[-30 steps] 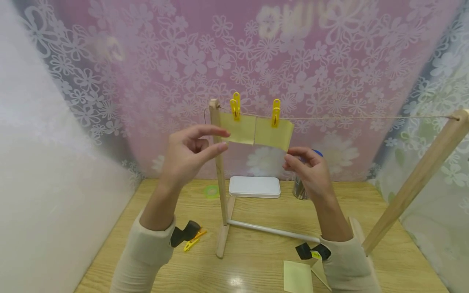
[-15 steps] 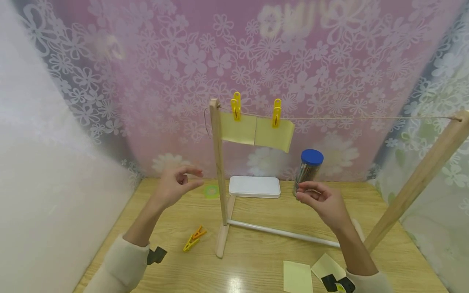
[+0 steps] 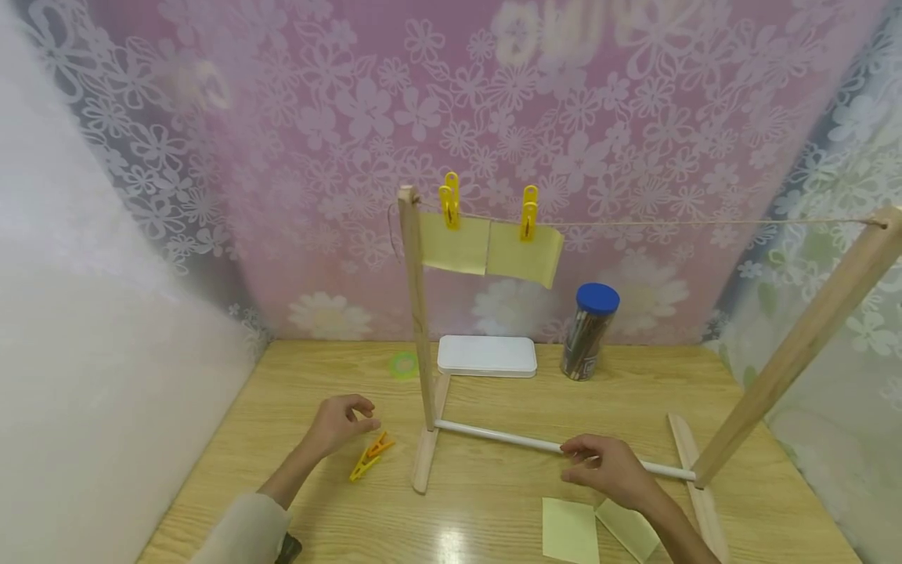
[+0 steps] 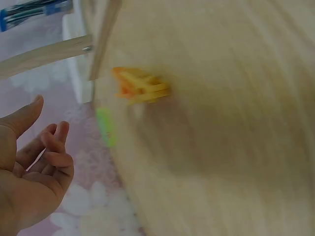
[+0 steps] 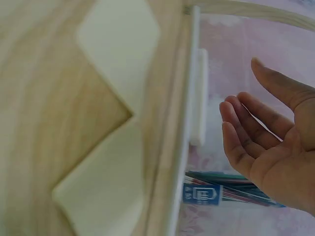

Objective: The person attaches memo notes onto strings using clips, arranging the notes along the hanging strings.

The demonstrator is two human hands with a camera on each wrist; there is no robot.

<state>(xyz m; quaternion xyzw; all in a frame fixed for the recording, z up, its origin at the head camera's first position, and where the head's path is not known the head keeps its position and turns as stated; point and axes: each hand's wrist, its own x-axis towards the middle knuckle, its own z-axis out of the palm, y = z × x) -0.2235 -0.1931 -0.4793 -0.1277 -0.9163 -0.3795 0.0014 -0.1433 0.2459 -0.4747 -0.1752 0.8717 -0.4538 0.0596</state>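
Note:
My left hand (image 3: 338, 425) hovers over the table at the left, fingers loosely bent and holding nothing. Just to its right lie an orange clothespin (image 3: 381, 445) and a yellow clothespin (image 3: 364, 468), blurred together in the left wrist view. My right hand (image 3: 607, 470), bare and relaxed, is above two loose yellow paper squares, the left one (image 3: 569, 529) flat and the right one (image 3: 629, 529) partly behind my wrist. Two more yellow papers, a left one (image 3: 454, 244) and a right one (image 3: 523, 252), hang from the string (image 3: 676, 223), each under a yellow clip.
A wooden post (image 3: 417, 313) at left and another (image 3: 796, 345) at right carry the string; a white rod (image 3: 500, 435) joins their feet. Behind stand a white case (image 3: 486, 356) and a blue-lidded jar (image 3: 590, 333). A green ring (image 3: 404, 364) lies near the left post.
Both hands have come down from the hanging papers, the left toward the loose clothespins and the right toward the loose papers. The right hand let go of the hanging paper's corner.

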